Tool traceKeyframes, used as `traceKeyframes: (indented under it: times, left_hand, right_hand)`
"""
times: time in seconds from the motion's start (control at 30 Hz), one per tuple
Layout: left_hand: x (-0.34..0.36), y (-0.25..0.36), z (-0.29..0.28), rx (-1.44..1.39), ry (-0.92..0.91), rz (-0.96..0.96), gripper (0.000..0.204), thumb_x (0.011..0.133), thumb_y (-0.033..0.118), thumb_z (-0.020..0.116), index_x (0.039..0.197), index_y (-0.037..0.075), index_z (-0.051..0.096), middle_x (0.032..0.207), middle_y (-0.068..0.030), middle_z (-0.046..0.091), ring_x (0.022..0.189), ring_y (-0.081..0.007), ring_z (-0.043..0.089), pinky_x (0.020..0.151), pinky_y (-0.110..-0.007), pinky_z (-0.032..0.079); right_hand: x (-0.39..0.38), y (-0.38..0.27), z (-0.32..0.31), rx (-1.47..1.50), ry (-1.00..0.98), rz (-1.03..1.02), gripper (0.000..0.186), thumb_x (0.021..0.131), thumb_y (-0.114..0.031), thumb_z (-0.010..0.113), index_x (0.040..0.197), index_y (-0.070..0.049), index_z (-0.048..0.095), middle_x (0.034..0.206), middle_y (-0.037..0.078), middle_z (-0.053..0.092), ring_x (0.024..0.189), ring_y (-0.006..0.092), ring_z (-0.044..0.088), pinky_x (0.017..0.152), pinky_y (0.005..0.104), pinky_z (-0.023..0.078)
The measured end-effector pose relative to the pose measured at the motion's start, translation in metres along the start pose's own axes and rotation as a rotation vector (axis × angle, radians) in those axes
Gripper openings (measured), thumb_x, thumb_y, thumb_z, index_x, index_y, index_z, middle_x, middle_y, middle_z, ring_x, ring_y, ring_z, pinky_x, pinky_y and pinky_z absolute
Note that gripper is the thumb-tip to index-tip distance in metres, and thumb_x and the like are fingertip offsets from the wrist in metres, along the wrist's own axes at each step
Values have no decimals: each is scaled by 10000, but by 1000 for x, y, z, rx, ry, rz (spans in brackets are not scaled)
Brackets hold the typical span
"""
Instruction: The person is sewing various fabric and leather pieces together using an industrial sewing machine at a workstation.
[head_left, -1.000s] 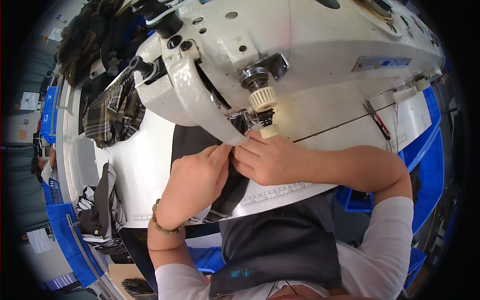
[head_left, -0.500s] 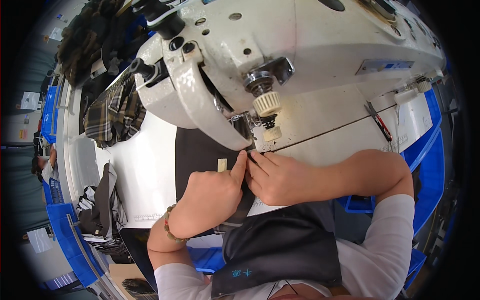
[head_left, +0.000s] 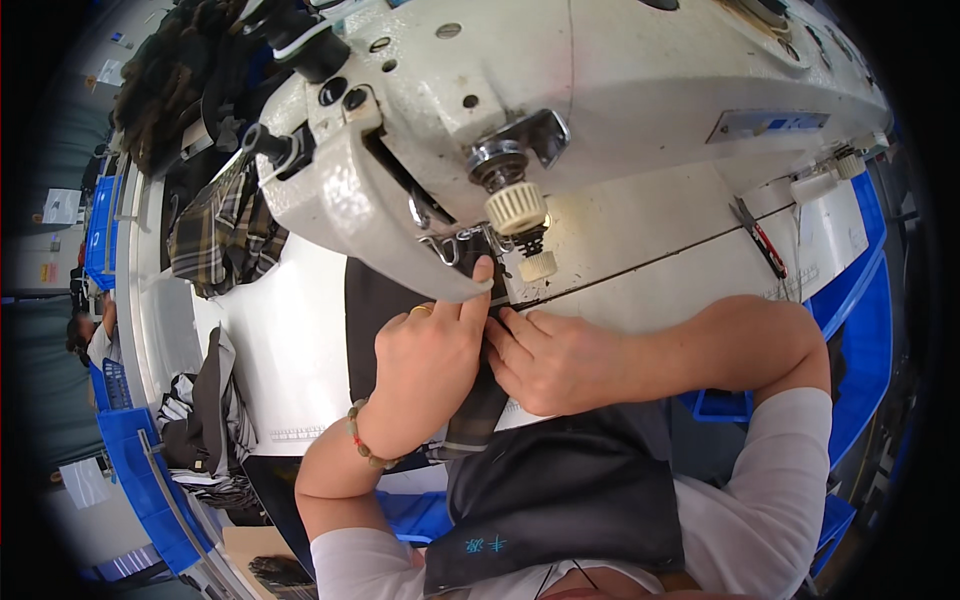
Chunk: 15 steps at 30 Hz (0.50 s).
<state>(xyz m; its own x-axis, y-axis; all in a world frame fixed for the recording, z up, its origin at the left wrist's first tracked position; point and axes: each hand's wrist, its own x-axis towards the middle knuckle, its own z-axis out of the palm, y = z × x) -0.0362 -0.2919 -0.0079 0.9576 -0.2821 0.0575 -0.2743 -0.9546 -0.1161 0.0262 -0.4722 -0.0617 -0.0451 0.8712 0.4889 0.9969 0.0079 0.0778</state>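
A piece of dark fabric [head_left: 365,305] lies on the white sewing table under the head of a white sewing machine [head_left: 630,90]. My left hand [head_left: 430,350] rests on this fabric, its index finger stretched forward close to the needle area [head_left: 482,240]. A ring and a beaded bracelet are on that hand and wrist. Just right of it, my right hand [head_left: 550,362] pinches the fabric's right edge between thumb and fingers. A plaid part [head_left: 472,430] of the cloth hangs toward my apron. The fingertips of the right hand are partly hidden.
Red-and-black thread snips [head_left: 763,243] lie on the table at the right. Folded plaid cloth [head_left: 225,235] and a heap of dark and striped pieces [head_left: 205,410] are at the left. Blue bins [head_left: 855,330] flank the table's right side. Another person [head_left: 100,335] is at the far left.
My left hand has slid forward, its index finger now reaching past the guard toward the needle. The dark fabric has shifted slightly. My right hand stays nearly in place.
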Motion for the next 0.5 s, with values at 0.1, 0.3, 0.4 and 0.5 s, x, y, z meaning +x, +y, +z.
traceKeyframes:
  times: [0.1,0.3,0.4,0.5]
  left_hand:
    - [0,1,0,89,16,-19,478,820,123,614,1293,55,623,771,-14,602,561,-148,610,501,-269,478]
    - [1,-2,0,-132,-32,-35,436,803,124,630,1231,39,654,664,-16,616,546,-172,630,492,-301,496]
    - [2,1,-2,-219,-11,-61,387,814,97,651,1199,67,683,651,-34,633,521,-217,619,483,-336,479]
    - [-3,5,-5,-194,-72,-31,399,820,96,648,1216,60,676,680,-36,639,550,-222,632,493,-341,488]
  right_hand:
    - [-1,1,0,-2,-19,10,376,725,-218,576,938,63,706,1012,244,709,911,329,700,751,341,550]
    - [-2,2,0,6,-22,1,376,725,-223,580,937,60,707,1014,244,709,915,331,699,750,341,548]
    - [-2,2,-1,12,-37,-6,368,726,-224,583,933,54,709,1001,240,710,913,335,700,752,342,548]
    - [-2,0,0,35,-65,1,358,725,-221,585,925,49,710,983,237,711,910,340,701,751,345,548]
